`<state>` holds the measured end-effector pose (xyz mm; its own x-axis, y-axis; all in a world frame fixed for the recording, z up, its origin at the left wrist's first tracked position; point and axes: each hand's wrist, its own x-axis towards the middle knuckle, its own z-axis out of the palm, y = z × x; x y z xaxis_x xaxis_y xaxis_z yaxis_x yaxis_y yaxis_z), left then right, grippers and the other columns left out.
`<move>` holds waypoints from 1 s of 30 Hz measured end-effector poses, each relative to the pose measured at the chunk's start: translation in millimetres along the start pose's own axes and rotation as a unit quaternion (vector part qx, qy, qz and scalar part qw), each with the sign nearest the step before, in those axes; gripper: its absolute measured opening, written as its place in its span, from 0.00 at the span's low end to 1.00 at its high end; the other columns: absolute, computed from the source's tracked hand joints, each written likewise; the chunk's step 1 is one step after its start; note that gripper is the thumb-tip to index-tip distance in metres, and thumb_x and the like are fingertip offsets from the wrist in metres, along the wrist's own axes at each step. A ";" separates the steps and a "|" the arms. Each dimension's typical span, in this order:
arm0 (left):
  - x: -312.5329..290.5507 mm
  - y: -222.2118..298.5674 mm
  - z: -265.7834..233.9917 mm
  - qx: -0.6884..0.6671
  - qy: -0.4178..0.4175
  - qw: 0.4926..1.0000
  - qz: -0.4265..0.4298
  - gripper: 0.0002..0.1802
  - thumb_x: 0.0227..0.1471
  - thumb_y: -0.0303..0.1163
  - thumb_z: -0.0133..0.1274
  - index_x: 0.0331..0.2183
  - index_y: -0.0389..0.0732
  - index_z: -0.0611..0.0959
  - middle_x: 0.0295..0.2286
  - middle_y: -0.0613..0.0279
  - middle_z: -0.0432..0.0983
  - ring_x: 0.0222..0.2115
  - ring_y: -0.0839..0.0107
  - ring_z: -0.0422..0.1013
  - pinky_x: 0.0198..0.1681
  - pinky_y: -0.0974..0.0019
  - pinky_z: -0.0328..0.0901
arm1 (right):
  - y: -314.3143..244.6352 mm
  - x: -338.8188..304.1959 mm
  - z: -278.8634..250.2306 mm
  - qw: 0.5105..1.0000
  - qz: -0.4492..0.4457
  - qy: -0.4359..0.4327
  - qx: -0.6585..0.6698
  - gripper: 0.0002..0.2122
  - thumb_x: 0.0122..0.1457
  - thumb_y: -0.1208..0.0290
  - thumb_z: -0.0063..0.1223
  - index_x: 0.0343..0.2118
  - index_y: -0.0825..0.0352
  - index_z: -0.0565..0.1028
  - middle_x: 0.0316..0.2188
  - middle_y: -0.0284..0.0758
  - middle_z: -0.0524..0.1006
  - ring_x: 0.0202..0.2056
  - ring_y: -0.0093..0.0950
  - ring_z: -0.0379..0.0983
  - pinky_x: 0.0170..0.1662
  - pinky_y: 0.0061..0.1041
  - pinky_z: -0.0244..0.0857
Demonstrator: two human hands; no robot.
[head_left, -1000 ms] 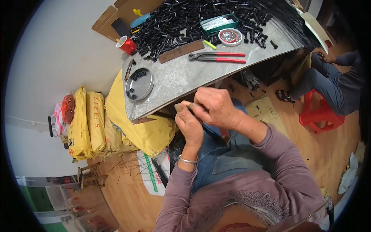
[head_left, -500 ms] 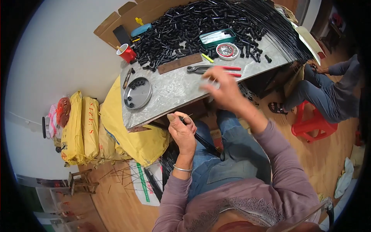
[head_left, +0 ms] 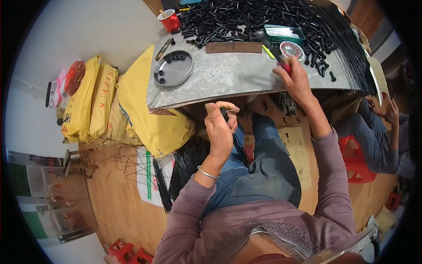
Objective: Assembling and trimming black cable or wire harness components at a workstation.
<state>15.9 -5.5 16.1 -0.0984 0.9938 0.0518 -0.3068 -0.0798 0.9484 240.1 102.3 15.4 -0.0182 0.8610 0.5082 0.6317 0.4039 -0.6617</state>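
Observation:
My left hand point(head_left: 220, 125) is closed around a slim black rod point(head_left: 238, 147) in front of the table edge. A bit of thin wire shows near its fingertips. Over the table, my right hand point(head_left: 296, 81) grips red-handled pincers point(head_left: 278, 57), their dark head blurred and pointing to the far left. Close to the pincers lie a yellow-green marker point(head_left: 267, 51) and a round dish of small shiny pieces point(head_left: 292, 49). A round metal tray point(head_left: 173, 82) with several small black parts sits at the table's left end.
A heap of black bolt-like parts point(head_left: 237, 20) covers the table's far side, beside a green box of white sticks point(head_left: 285, 40). A brown bar point(head_left: 233, 47) and red cup point(head_left: 169, 21) stand near it. Yellow sacks point(head_left: 81, 101) lean leftward. A person point(head_left: 373, 132) sits at the right.
My right hand has taken hold of the pincers that lay on the table and lifted them. The left hand still holds the black rod. The view has shifted.

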 end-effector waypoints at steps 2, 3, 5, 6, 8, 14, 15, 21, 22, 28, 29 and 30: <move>0.5 -0.5 2.1 -0.011 0.014 1.000 0.000 0.37 0.60 0.60 0.28 0.26 0.36 0.75 0.13 0.74 0.55 0.14 0.85 0.51 0.16 0.77 0.47 | -28.3 -17.9 -15.2 0.978 0.158 -0.092 0.097 0.10 0.54 0.74 0.56 0.28 0.68 0.64 0.23 0.37 0.68 0.26 0.24 0.67 0.28 0.24 0.61; 0.6 -1.8 1.8 -0.007 0.012 1.000 0.001 0.37 0.60 0.60 0.28 0.26 0.36 0.75 0.13 0.74 0.55 0.14 0.85 0.50 0.16 0.77 0.46 | -37.9 -26.5 -23.0 0.978 0.158 -0.095 0.096 0.10 0.54 0.74 0.56 0.28 0.68 0.64 0.23 0.37 0.68 0.26 0.24 0.67 0.28 0.24 0.61; 1.3 -4.6 4.3 -0.016 0.026 1.000 -0.001 0.35 0.60 0.60 0.31 0.25 0.37 0.75 0.13 0.75 0.57 0.15 0.86 0.52 0.17 0.79 0.46 | -53.6 -38.8 -39.6 0.989 -0.031 -0.146 -0.006 0.12 0.46 0.81 0.58 0.28 0.67 0.63 0.26 0.37 0.68 0.28 0.28 0.68 0.31 0.27 0.61; 0.5 -5.8 5.9 -0.018 0.024 1.000 -0.004 0.35 0.60 0.60 0.31 0.25 0.37 0.75 0.13 0.75 0.57 0.15 0.86 0.52 0.17 0.79 0.46 | -62.5 -38.7 -47.2 0.989 -0.028 -0.147 -0.009 0.12 0.46 0.81 0.58 0.28 0.67 0.63 0.26 0.37 0.68 0.28 0.28 0.68 0.31 0.27 0.61; 1.1 -5.9 8.9 0.009 0.060 0.998 -0.023 0.35 0.60 0.60 0.33 0.24 0.38 0.75 0.14 0.74 0.61 0.16 0.86 0.55 0.17 0.80 0.47 | -82.5 -33.7 -58.3 0.961 -0.211 -0.132 -0.123 0.17 0.36 0.86 0.56 0.28 0.65 0.63 0.30 0.37 0.68 0.32 0.35 0.67 0.37 0.30 0.59; 1.9 -6.1 11.8 0.029 0.045 0.999 0.004 0.32 0.59 0.59 0.36 0.25 0.38 0.75 0.17 0.72 0.67 0.17 0.87 0.56 0.18 0.80 0.50 | -97.6 -20.8 -72.8 0.924 -0.265 -0.151 -0.232 0.18 0.32 0.83 0.58 0.29 0.63 0.65 0.34 0.35 0.68 0.38 0.36 0.66 0.44 0.34 0.56; 2.1 -6.3 11.6 0.028 0.046 0.999 0.005 0.32 0.59 0.59 0.36 0.25 0.38 0.75 0.17 0.72 0.67 0.17 0.87 0.56 0.18 0.80 0.50 | -99.4 -19.0 -73.0 0.916 -0.286 -0.144 -0.241 0.19 0.32 0.82 0.59 0.29 0.63 0.65 0.34 0.35 0.68 0.38 0.35 0.66 0.45 0.34 0.56; 3.0 -12.4 6.6 -0.005 0.044 0.999 -0.001 0.31 0.59 0.58 0.39 0.26 0.38 0.75 0.19 0.71 0.68 0.17 0.87 0.55 0.18 0.80 0.49 | -115.9 -17.7 -71.0 0.891 -0.313 -0.119 -0.307 0.14 0.39 0.71 0.60 0.30 0.61 0.67 0.33 0.32 0.68 0.38 0.30 0.66 0.46 0.32 0.56; 3.0 -12.0 6.0 -0.008 0.051 0.999 -0.001 0.31 0.59 0.58 0.39 0.26 0.38 0.74 0.19 0.72 0.67 0.17 0.87 0.55 0.17 0.79 0.49 | -116.4 -17.8 -70.0 0.890 -0.315 -0.121 -0.307 0.14 0.39 0.71 0.60 0.30 0.61 0.67 0.33 0.32 0.68 0.38 0.30 0.66 0.46 0.32 0.56; 1.9 -11.5 -0.6 0.004 0.035 0.999 0.004 0.31 0.59 0.58 0.38 0.26 0.37 0.74 0.17 0.73 0.62 0.16 0.87 0.54 0.17 0.78 0.48 | -107.3 -21.8 -72.2 0.873 -0.323 -0.151 -0.332 0.12 0.42 0.70 0.60 0.28 0.61 0.68 0.29 0.31 0.69 0.33 0.30 0.69 0.39 0.31 0.60; 1.7 -10.7 -2.7 0.006 0.037 0.999 -0.001 0.31 0.59 0.58 0.38 0.26 0.37 0.75 0.16 0.74 0.61 0.16 0.87 0.54 0.17 0.78 0.48 | -100.0 -24.5 -72.3 0.900 -0.277 -0.201 -0.270 0.13 0.41 0.73 0.62 0.27 0.62 0.68 0.25 0.31 0.70 0.29 0.30 0.70 0.34 0.30 0.62; 2.0 -8.1 -1.3 0.006 0.031 0.999 -0.003 0.31 0.59 0.58 0.38 0.26 0.37 0.75 0.16 0.74 0.61 0.16 0.87 0.54 0.17 0.78 0.48 | -92.4 -29.3 -72.2 0.919 -0.223 -0.247 -0.209 0.13 0.40 0.75 0.63 0.27 0.64 0.68 0.22 0.31 0.71 0.25 0.31 0.71 0.29 0.29 0.63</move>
<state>17.0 -3.0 8.1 -0.1557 0.9875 0.0263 -0.2965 -0.0721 0.9523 238.2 17.4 101.4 -0.6333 0.7147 0.2968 0.7159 0.6867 -0.1262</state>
